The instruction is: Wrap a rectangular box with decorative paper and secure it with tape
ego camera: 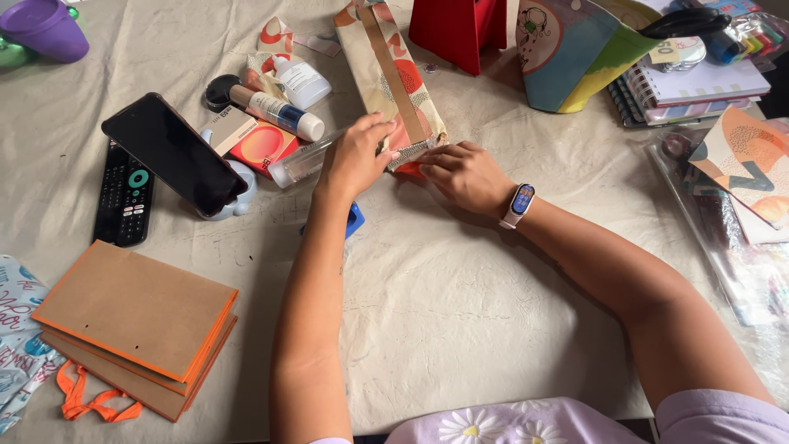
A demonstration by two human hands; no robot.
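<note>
A long box wrapped in patterned cream, orange and green paper (386,70) lies on the cloth-covered table (460,304), with a brown tape strip along its top. My left hand (355,156) presses on the near end of the box, fingers curled over the folded paper flap. My right hand (464,174), with a smart band (519,204) on the wrist, pushes the paper fold at the same end from the right. A clear tape dispenser (297,163) lies just left of my left hand. A blue object (354,219) shows partly under my left forearm.
A phone (173,152) leans on a small stand beside a black remote (123,196). Brown and orange folded bags (136,325) lie at front left. Bottles (283,107), a red box (457,29), colourful paper (567,53), notebooks (699,90) and a purple cup (48,29) ring the table.
</note>
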